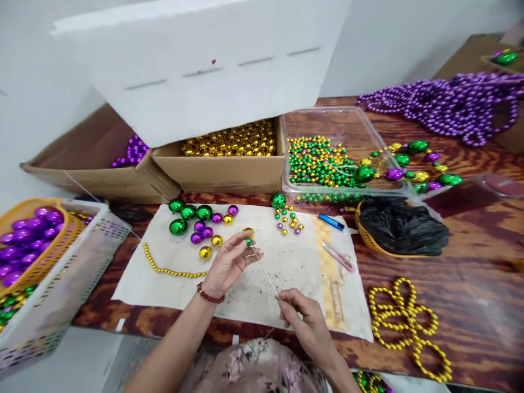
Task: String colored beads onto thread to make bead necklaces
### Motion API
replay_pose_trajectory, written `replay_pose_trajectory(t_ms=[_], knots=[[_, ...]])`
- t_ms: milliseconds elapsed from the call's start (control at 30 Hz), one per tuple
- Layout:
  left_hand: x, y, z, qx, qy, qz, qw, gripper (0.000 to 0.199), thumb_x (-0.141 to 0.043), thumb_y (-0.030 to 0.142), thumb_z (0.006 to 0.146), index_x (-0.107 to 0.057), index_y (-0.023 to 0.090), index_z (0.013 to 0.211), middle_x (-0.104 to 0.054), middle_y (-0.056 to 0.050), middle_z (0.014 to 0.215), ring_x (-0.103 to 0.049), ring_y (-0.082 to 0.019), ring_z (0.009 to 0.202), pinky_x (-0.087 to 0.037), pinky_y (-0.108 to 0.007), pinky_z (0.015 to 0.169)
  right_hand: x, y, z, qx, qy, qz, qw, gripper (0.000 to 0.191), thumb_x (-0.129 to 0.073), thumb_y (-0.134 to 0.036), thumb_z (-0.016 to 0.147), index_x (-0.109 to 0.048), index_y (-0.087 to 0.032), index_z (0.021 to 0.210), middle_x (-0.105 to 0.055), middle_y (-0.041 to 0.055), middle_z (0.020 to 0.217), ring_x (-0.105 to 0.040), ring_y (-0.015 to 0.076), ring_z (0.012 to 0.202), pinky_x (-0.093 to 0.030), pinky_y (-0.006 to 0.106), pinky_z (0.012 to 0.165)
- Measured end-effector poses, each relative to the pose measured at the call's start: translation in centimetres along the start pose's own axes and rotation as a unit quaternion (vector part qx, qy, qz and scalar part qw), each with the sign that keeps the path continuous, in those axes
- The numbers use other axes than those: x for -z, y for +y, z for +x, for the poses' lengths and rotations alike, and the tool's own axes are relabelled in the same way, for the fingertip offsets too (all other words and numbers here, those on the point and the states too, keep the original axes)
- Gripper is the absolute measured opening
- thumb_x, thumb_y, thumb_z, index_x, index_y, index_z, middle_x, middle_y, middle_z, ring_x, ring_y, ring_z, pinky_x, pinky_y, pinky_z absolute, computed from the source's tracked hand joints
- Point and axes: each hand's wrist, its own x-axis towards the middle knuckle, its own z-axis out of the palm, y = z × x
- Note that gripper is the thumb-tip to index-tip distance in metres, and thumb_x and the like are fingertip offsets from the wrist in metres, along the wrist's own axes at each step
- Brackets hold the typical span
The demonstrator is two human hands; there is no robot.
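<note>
My left hand (229, 262), wearing a reddish-brown bead bracelet, pinches a small shiny green bead (249, 242) above a white cloth (262, 278). A thin pale string (265, 271) runs straight from this bead to my right hand (305, 319), whose thumb and forefinger are closed on it. Under and left of my left hand, a strand of small gold beads (174, 272) lies on the cloth. Beyond it sit loose green balls (178, 226), purple balls (196, 237) and gold balls (205, 252). Several tiny mixed beads (292, 221) lie behind my hands.
At the back stand a carton of gold beads (221, 172) and a clear tray (347, 190) of green and gold beads. A basket with a black bag (403, 226) and a gold bead chain (403, 327) are right. A blue cutter (331, 222) lies on the cloth; a white basket (82, 267) stands left.
</note>
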Motion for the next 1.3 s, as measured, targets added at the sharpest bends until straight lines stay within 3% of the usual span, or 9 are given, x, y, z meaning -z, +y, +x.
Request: replay_pose_trajectory(t_ms=[367, 567, 667, 800, 867, 933, 1033, 1167, 1300], knots=[[1.1, 0.0, 0.1, -0.018, 0.012, 0.024, 0.999, 0.026, -0.08, 0.025, 0.077, -0.074, 0.017, 0.102, -0.072, -0.002, 0.085, -0.072, -0.016, 0.076, -0.058, -0.039, 0.087, 0.0, 0.1, -0.3, -0.038, -0.016, -0.024, 0.999, 0.021, -0.05, -0.031, 0.097, -0.063, -0.019, 0.086, -0.056, -0.0029, 0.06, -0.052, 0.0119, 0.053, -0.041, 0.021, 0.054], [1.2, -2.4, -2.3, -0.031, 0.012, 0.197, 0.98, 0.036, -0.079, 0.029, 0.077, -0.071, 0.023, 0.112, -0.07, -0.002, 0.099, -0.071, -0.016, 0.082, -0.055, -0.032, 0.083, -1.6, 1.8, 0.3, -0.05, -0.022, 0.004, 0.998, 0.023, -0.048, -0.035, 0.099, -0.061, -0.019, 0.09, -0.057, -0.0016, 0.067, -0.056, 0.013, 0.058, -0.045, 0.022, 0.057], [2.4, -2.2, -3.5, -0.07, 0.028, 0.384, 0.92, 0.033, -0.071, 0.033, 0.084, -0.069, 0.023, 0.114, -0.07, -0.007, 0.108, -0.069, -0.021, 0.095, -0.053, -0.035, 0.086, -2.7, 3.0, 1.1, -0.055, -0.001, 0.023, 0.998, 0.026, -0.049, -0.038, 0.099, -0.059, -0.019, 0.084, -0.056, -0.0011, 0.069, -0.056, 0.013, 0.059, -0.045, 0.022, 0.058], [7.2, 2.3, -2.9, -0.251, 0.222, 0.573, 0.748, 0.024, -0.058, 0.037, 0.091, -0.068, 0.021, 0.106, -0.068, -0.009, 0.109, -0.063, -0.024, 0.102, -0.048, -0.041, 0.094, -3.5, 3.8, 1.8, -0.074, -0.006, 0.05, 0.996, 0.029, -0.049, -0.042, 0.099, -0.058, -0.019, 0.084, -0.055, -0.0019, 0.068, -0.055, 0.013, 0.056, -0.044, 0.023, 0.057], [10.0, 4.7, -2.1, -0.271, 0.29, 0.619, 0.678, 0.024, -0.059, 0.04, 0.089, -0.066, 0.019, 0.1, -0.066, -0.01, 0.102, -0.063, -0.025, 0.094, -0.05, -0.042, 0.087, -3.6, 3.9, 2.0, -0.076, -0.022, 0.059, 0.995, 0.029, -0.048, -0.043, 0.099, -0.057, -0.019, 0.085, -0.054, -0.0025, 0.066, -0.054, 0.0128, 0.054, -0.044, 0.023, 0.057], [12.1, 6.0, -1.4, -0.252, 0.308, 0.645, 0.652, 0.027, -0.061, 0.042, 0.087, -0.064, 0.019, 0.1, -0.064, -0.01, 0.101, -0.062, -0.026, 0.091, -0.05, -0.042, 0.084, -3.7, 3.9, 2.1, -0.071, -0.041, 0.062, 0.995, 0.028, -0.048, -0.043, 0.1, -0.057, -0.02, 0.086, -0.054, -0.0028, 0.065, -0.053, 0.0128, 0.053, -0.044, 0.023, 0.056], [13.8, 5.8, -0.5, -0.22, 0.291, 0.659, 0.658, 0.032, -0.066, 0.043, 0.083, -0.061, 0.019, 0.105, -0.065, -0.01, 0.102, -0.063, -0.028, 0.092, -0.049, -0.043, 0.086, -4.0, 3.8, 2.1, -0.067, -0.064, 0.067, 0.993, 0.027, -0.047, -0.043, 0.1, -0.058, -0.019, 0.094, -0.056, -0.0021, 0.067, -0.054, 0.0133, 0.054, -0.046, 0.023, 0.056], [14.1, 4.6, 0.1, -0.22, 0.304, 0.638, 0.672, 0.034, -0.069, 0.04, 0.081, -0.061, 0.02, 0.108, -0.067, -0.01, 0.103, -0.063, -0.029, 0.097, -0.047, -0.044, 0.092, -4.2, 3.9, 2.0, -0.067, -0.079, 0.061, 0.993, 0.026, -0.048, -0.043, 0.099, -0.059, -0.019, 0.098, -0.06, -0.0004, 0.069, -0.057, 0.0145, 0.057, -0.048, 0.023, 0.055], [12.8, 5.0, -0.7, -0.267, 0.298, 0.556, 0.729, 0.031, -0.07, 0.038, 0.082, -0.065, 0.021, 0.108, -0.066, -0.008, 0.107, -0.061, -0.025, 0.101, -0.047, -0.04, 0.097, -4.4, 4.2, 2.0, -0.063, -0.082, 0.047, 0.993, 0.025, -0.048, -0.04, 0.099, -0.06, -0.019, 0.095, -0.063, 0.0008, 0.071, -0.058, 0.0144, 0.057, -0.049, 0.024, 0.057]])
